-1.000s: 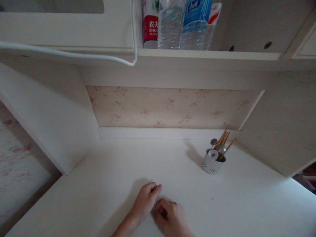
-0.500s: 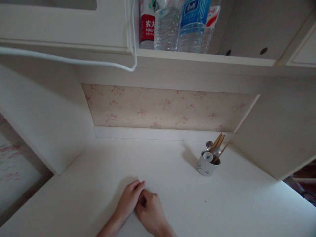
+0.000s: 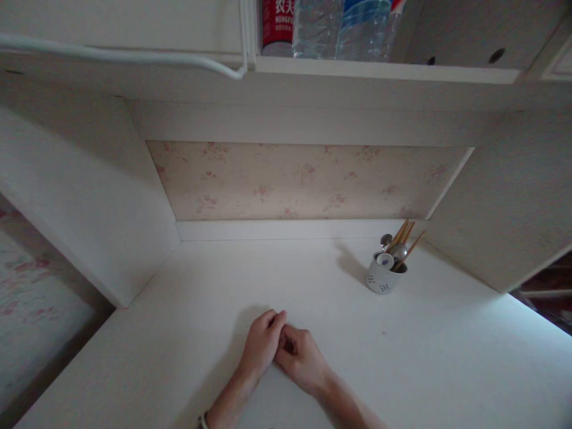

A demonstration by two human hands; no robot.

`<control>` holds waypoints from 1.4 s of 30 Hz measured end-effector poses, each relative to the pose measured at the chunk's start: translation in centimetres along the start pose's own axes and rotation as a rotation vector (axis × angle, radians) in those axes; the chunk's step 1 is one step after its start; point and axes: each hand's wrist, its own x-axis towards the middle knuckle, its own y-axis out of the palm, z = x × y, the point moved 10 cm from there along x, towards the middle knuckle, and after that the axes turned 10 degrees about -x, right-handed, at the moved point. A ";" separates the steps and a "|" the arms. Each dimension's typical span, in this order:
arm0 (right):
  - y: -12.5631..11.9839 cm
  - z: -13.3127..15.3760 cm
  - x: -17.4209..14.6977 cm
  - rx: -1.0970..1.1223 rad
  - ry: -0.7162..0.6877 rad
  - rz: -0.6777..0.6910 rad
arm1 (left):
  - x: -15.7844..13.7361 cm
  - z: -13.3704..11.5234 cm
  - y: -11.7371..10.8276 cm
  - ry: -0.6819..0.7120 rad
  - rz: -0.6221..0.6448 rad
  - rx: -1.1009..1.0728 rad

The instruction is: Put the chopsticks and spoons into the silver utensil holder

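At the worktop, the left hand is touched by the right hand, both grips curled closed; far right, a utensil cup is set.

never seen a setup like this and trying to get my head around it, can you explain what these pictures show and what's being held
There is no robot here: these are a person's bare hands, seen by a camera worn on the head, looking forward and down. The left hand and right hand meet over the white table, seeming to touch, fingers curled. No held thing is visible, though the curled fingers could hide something small. Farther back, toward the right, stands a pale cup with small holes, holding wooden chopsticks and metal spoons. Up top, plastic bottles stand on a shelf, cut off by the picture's edge.
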 end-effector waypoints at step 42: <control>0.8 -0.8 0.1 -0.031 0.038 0.096 | -0.2 1.1 0.5 -0.075 0.014 0.015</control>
